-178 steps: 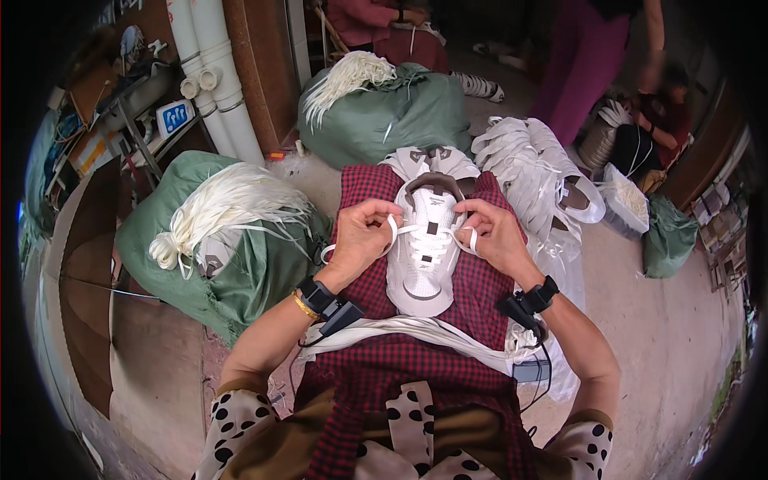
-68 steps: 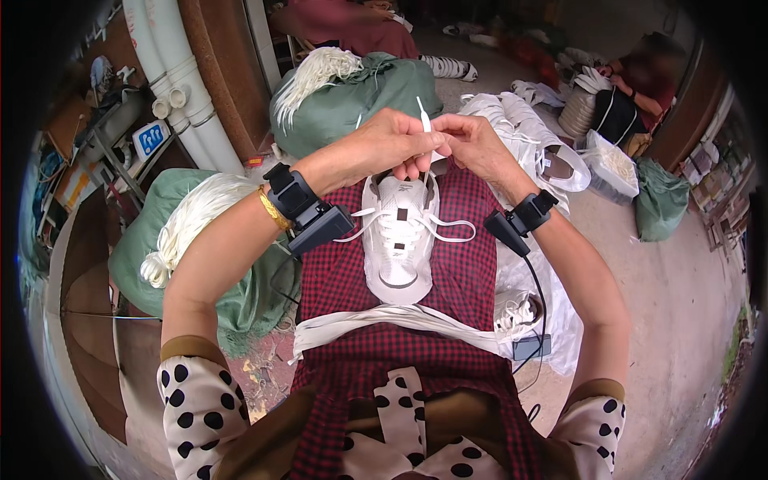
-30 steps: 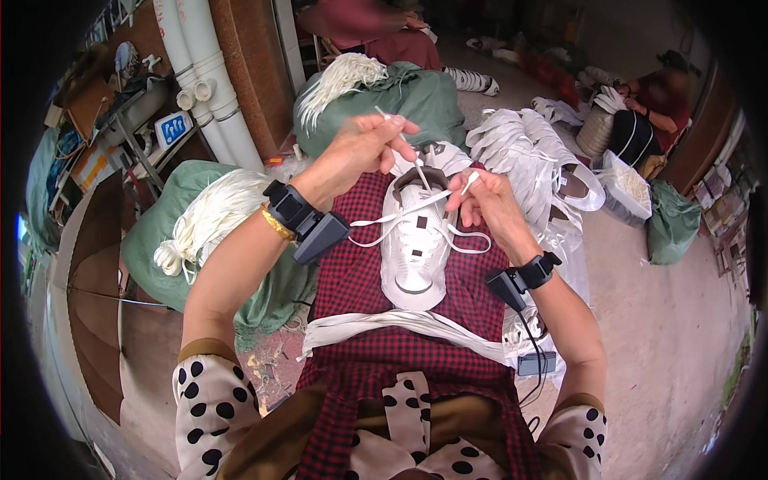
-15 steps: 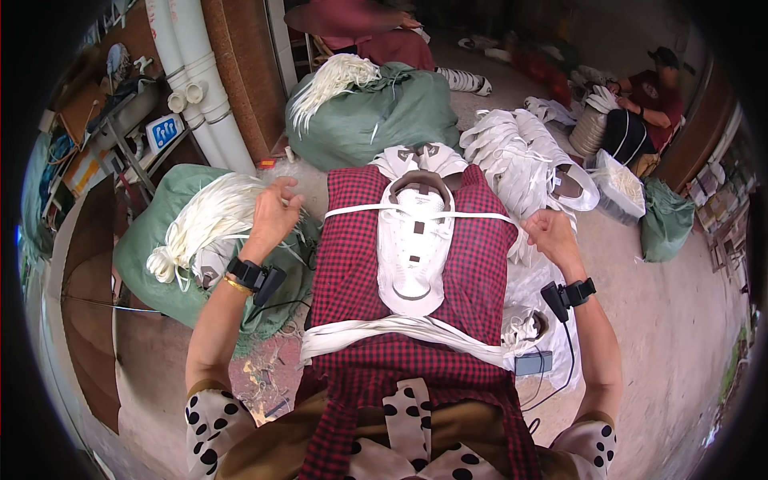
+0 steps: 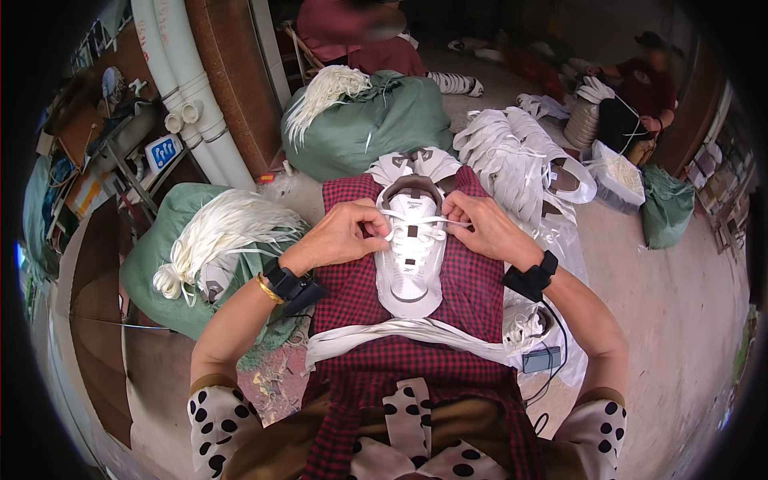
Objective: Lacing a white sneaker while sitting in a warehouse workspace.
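Observation:
A white sneaker [image 5: 410, 286] with a brown-grey collar lies on the red-and-black checked cloth over my lap, toe pointing at me. A flat white shoelace [image 5: 428, 218] runs across its upper eyelets. At the shoe's left edge my left hand [image 5: 350, 233] is closed, thumb and forefinger pinching one side of the lace. My right hand [image 5: 482, 227] pinches the other side by the right edge, fingertips touching the shoe. Behind the sneaker's heel sit more white shoes [image 5: 436, 162]. A bundle of loose white laces [image 5: 416, 329] stretches across my lap.
Green sacks [image 5: 172, 308] topped with white laces [image 5: 232, 228] stand left and ahead. Stacked white shoes [image 5: 512, 148] fill the right front, near a clear bag [image 5: 616, 180]. One person [image 5: 644, 92] sits far right with a shoe stack; another sits at the back.
Both hands have come inward from wide apart to the shoe's edges. The lace, stretched out sideways before, is now drawn in and pinched close to the eyelets.

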The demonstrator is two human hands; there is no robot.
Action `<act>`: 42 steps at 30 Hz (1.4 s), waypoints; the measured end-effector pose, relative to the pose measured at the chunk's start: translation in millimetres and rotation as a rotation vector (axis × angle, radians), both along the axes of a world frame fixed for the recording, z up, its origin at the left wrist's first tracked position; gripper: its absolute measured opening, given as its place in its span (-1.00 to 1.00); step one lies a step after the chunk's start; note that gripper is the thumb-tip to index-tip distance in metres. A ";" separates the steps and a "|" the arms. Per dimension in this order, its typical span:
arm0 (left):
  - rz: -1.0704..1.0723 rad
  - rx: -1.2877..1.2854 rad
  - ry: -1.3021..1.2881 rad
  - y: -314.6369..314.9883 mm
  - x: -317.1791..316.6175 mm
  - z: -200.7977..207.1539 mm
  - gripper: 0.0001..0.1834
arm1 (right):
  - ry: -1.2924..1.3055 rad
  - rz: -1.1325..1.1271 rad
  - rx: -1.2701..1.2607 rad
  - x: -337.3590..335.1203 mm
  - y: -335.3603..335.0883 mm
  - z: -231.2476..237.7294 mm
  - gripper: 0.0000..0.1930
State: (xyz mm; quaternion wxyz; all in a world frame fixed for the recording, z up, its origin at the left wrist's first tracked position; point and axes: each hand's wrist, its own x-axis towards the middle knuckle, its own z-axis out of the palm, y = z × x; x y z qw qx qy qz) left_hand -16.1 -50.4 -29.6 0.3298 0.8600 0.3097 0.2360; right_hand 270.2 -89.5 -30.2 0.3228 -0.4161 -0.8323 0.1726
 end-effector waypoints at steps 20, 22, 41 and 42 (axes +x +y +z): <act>0.151 0.404 -0.233 -12.5 17.2 -31.3 -0.87 | -0.026 0.160 0.136 -11.2 0.7 -9.1 -0.87; 0.371 0.569 -0.182 -11.9 21.5 -36.6 -0.87 | -0.006 0.122 0.146 -15.7 -0.4 -13.1 -0.89; 0.215 0.327 -0.205 2.2 1.0 -29.9 -0.56 | -0.149 -0.024 0.260 6.6 -5.1 3.7 -0.89; 0.171 0.353 -0.221 7.3 -3.4 -29.8 -0.61 | -0.228 0.019 0.393 9.9 -3.4 4.4 -0.90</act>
